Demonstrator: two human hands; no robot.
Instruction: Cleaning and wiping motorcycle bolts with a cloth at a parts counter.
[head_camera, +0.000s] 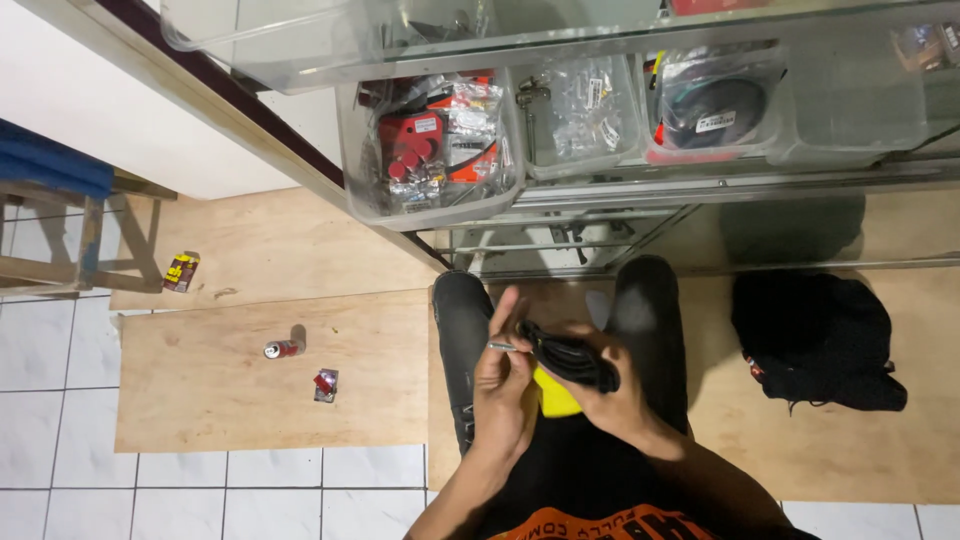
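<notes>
Both hands raised together over the lap, left hand (505, 385) fingers pinching; right hand (610, 400) curled closed

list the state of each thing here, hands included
left hand: pinching the metal valve stem, closed grip
right hand: closed on the folded black inner tube
inner tube: folded flat, held above the lap
small can: lying on its side on the plywood floor
clear bins: open-topped, full of bagged parts
black bag: slumped on the floor

a small can (282, 349) and a red packet (325, 385) lie on plywood (220, 400), a black bag (818, 340) opposite.
</notes>
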